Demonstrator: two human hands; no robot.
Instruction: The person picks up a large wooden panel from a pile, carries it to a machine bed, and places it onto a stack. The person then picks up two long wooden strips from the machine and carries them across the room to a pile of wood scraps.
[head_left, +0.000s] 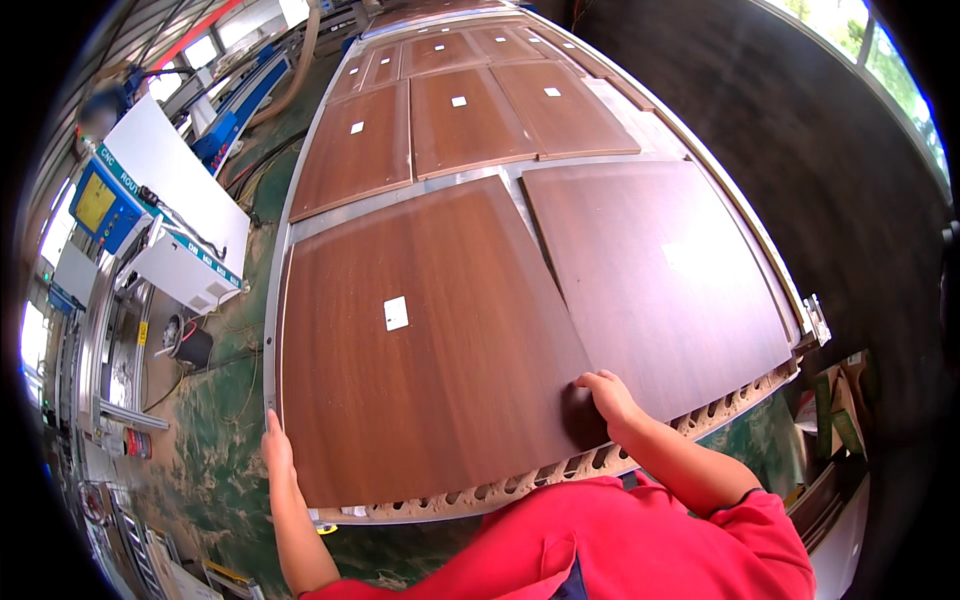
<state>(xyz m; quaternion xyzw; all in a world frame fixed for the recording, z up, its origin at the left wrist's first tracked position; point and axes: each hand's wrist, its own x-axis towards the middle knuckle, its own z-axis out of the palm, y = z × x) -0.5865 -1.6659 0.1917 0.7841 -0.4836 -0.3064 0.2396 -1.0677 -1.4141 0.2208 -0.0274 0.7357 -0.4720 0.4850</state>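
A large brown wood-grain panel with a small white label lies at the near end of a long machine bed. My left hand is at the panel's left edge, near its front corner, with its fingers partly hidden along that edge. At the opposite edge, close to the front, my right hand grips the panel with curled fingers. A second brown panel lies to the right, a narrow dark gap between the two widening toward the far side. It reflects bright light.
Several more labelled brown panels cover the bed farther off. Sawdust lies along its front edge. On the left stand a white control cabinet with a blue panel and a dark bucket. Boxes stand at the right.
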